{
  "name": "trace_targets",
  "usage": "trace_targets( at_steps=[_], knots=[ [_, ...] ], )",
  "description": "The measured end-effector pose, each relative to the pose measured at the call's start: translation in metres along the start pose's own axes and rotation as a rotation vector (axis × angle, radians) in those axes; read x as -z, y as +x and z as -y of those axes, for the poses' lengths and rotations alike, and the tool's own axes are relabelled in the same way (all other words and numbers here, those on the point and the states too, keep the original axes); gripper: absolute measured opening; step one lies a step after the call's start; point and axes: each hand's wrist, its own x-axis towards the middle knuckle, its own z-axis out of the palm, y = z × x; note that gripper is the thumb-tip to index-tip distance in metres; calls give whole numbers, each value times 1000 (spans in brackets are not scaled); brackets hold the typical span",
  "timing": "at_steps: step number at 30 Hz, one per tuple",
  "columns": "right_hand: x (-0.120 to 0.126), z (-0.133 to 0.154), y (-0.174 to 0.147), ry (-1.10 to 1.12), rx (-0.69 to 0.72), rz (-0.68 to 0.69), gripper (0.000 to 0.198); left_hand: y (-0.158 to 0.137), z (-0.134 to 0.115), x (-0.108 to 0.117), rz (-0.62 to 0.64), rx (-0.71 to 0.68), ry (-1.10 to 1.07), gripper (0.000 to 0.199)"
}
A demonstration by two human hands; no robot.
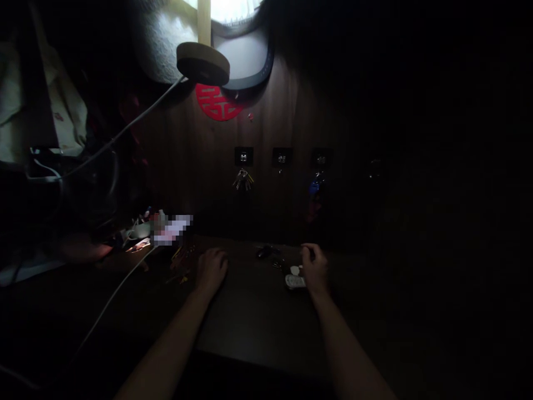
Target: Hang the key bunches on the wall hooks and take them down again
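My left hand [212, 268] rests on the dark tabletop [250, 328], palm down with fingers loosely bent and nothing visible in them. A small tangle of thin yellow-orange items [181, 264] lies just to its left. My right hand [316, 269] is held farther right, its thumb and forefinger bent but a little apart; I see nothing between them. Directly beside that hand lies a silvery oval thing like a key fob [295, 281], with a pale round piece [295, 270] behind it. Whether the hand touches either is unclear. Dark keys or a fob [266, 251] lie behind them.
A bunch of keys [242, 179] hangs from a wall hook [244, 156]; a blue item [315, 186] hangs farther right. Overhead is a round lamp base [203, 64] with a white cable [129, 126]. Clutter, partly pixelated, lies left. Deep shadow hides the right side.
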Motion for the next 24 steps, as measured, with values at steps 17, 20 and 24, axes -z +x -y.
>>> trace_targets(
  at_steps=[17, 20, 24],
  knots=[
    [-7, -8, 3, 108, -123, 29, 28, -3, 25, 4, 67, 66, 150, 30],
    [-8, -4, 2, 78, -110, 33, 25, -3, 18, -3, 107, -130, 31, 29],
    [-8, -1, 0, 43, -104, 55, 23, -2, 13, -9, 114, -302, -192, 33]
  ],
)
